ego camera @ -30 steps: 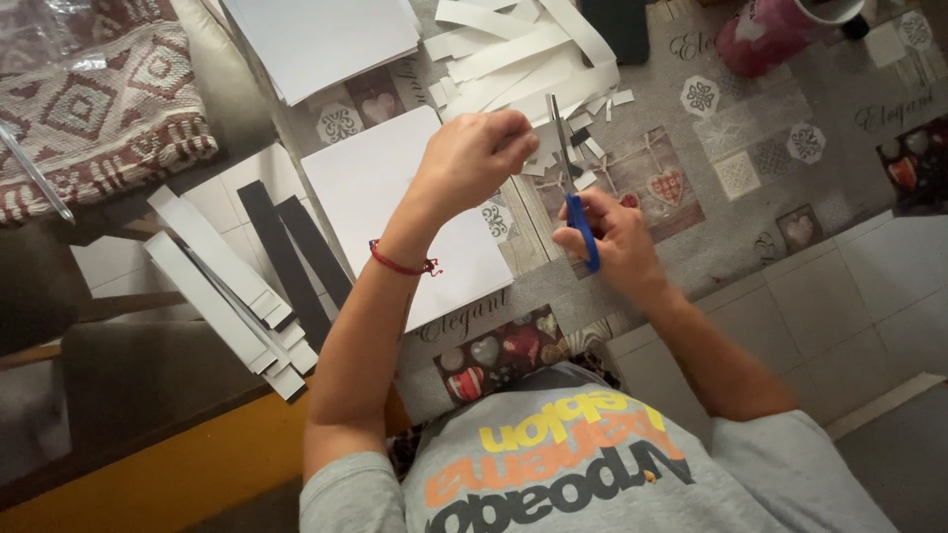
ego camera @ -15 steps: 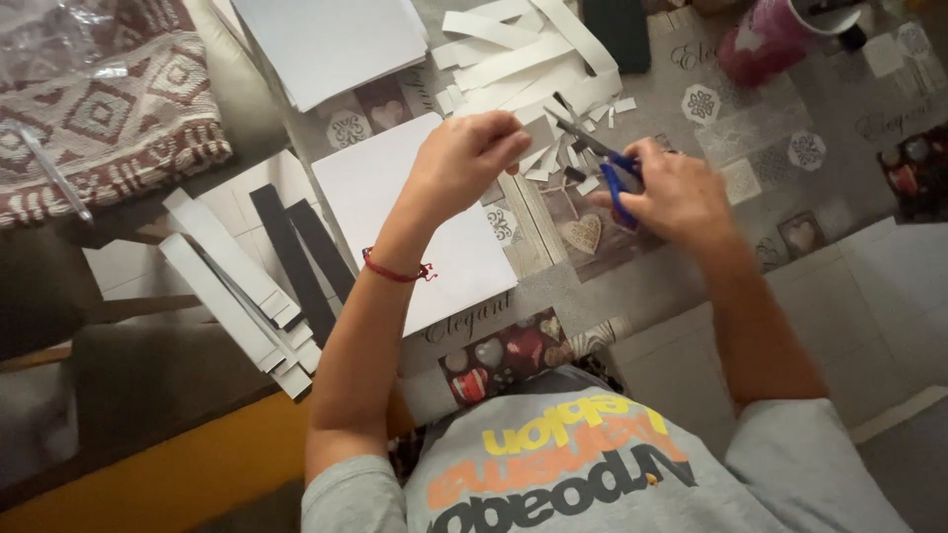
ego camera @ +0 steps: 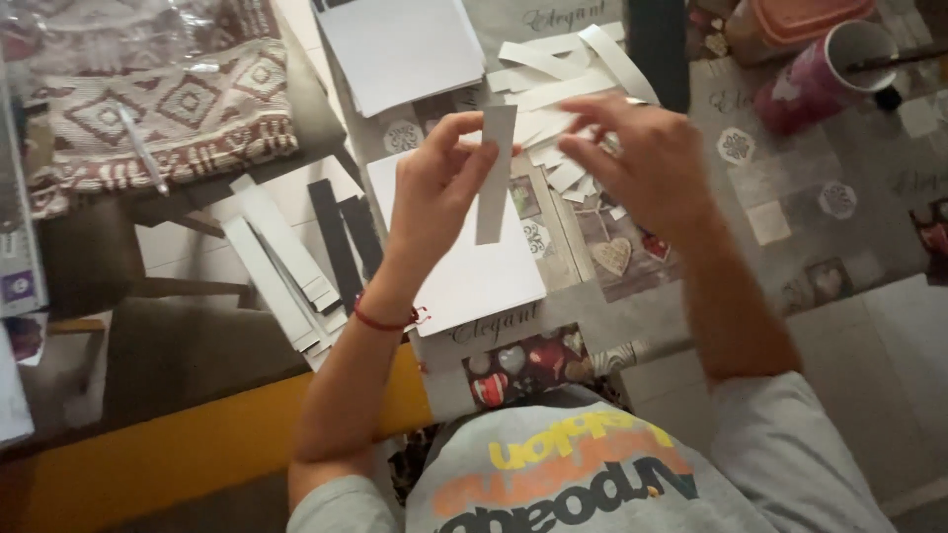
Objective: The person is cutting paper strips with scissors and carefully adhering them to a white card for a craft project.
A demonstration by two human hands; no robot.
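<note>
Left hand (ego camera: 439, 183) raised over the table (ego camera: 790, 227), fingers curled, thumb and fingertips pinched on the upper part of a white paper strip (ego camera: 494, 173). Strip held upright, lower end hanging free above a white sheet (ego camera: 474, 271). Red cord bracelet (ego camera: 380, 321) on the left wrist.

Right hand (ego camera: 642, 158) just beside the strip, not touching it; fingers loosely spread and half bent, blurred, nothing seen in the grip. Beneath and behind that hand, a loose heap of cut white strips (ego camera: 558, 84) toward the far edge of the table.

White sheet flat on the patterned tablecloth near the table's near-left corner, overhanging the edge slightly. Stack of white paper (ego camera: 400, 44) at the far left edge. Left of the table, on a lower surface: long white and dark strips (ego camera: 296, 262) laid side by side. Patterned woven cloth (ego camera: 148, 123) further left, a pen-like stick on it. Pink mug (ego camera: 820, 79) at the far right of the table, a lidded container (ego camera: 800, 15) just behind it.
</note>
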